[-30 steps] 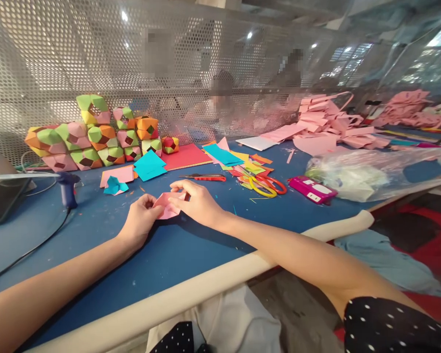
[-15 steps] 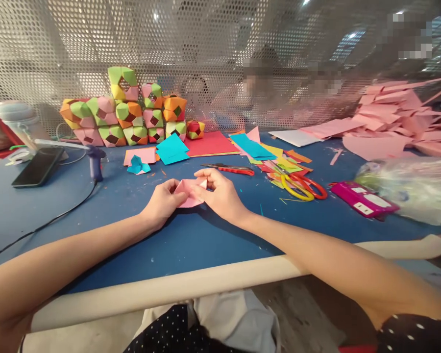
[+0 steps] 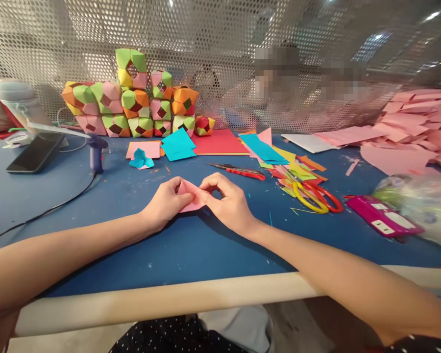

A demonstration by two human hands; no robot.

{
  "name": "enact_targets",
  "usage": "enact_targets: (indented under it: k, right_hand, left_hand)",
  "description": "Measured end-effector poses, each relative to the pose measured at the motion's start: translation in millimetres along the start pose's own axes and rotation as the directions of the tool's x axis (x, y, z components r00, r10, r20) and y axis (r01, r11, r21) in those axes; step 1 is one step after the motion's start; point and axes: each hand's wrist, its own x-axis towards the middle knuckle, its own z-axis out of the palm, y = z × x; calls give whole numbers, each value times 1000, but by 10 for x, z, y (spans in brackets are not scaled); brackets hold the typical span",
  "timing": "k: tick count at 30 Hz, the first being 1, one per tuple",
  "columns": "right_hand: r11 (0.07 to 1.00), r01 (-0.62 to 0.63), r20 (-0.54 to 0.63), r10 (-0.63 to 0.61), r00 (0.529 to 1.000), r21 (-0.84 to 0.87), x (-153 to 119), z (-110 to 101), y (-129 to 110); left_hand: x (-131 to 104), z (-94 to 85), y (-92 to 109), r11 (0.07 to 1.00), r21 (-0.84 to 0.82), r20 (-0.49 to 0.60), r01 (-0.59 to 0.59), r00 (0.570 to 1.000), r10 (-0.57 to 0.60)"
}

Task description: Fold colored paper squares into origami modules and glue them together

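A small piece of folded pink paper (image 3: 193, 197) is held between both hands, just above the blue table (image 3: 206, 260). My left hand (image 3: 168, 202) pinches its left side, thumb on the near face. At its right corner, my right hand (image 3: 228, 200) grips with thumb and forefinger. Beyond the hands lie a folded blue paper piece (image 3: 141, 158), a stack of pink squares (image 3: 150, 148) and blue paper squares (image 3: 178, 144). A red utility knife (image 3: 242, 171) rests just past my right hand.
Coloured paper balls (image 3: 134, 105) are stacked at the back. A glue gun (image 3: 96, 154) with its cord and a phone (image 3: 35, 153) lie left. On the right are scissors (image 3: 312, 197), a magenta case (image 3: 384, 215), a plastic bag (image 3: 422, 206) and heaped pink strips (image 3: 407, 122).
Fingers of my right hand have shifted to a pinch at the paper's right corner, and the paper's left point now stands up more. The camera view has turned slightly.
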Motion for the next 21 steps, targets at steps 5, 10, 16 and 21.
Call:
enact_targets:
  k: [5, 10, 16, 21]
  right_hand:
    - [998, 54, 45, -53, 998, -29, -13, -33, -55]
    - [993, 76, 17, -75, 997, -88, 17, -82, -16]
    - [989, 33, -61, -42, 997, -143, 28, -76, 39]
    - [990, 57, -44, -63, 997, -127, 10, -72, 26]
  left_hand:
    - [-11, 0, 13, 999, -29, 40, -14, 999, 15]
    - [-19, -4, 12, 999, -37, 54, 2, 999, 0]
    - [-19, -2, 1, 1000, 12, 58, 6, 998, -7]
    - [-35, 9, 52, 1000, -17, 68, 23, 997, -22]
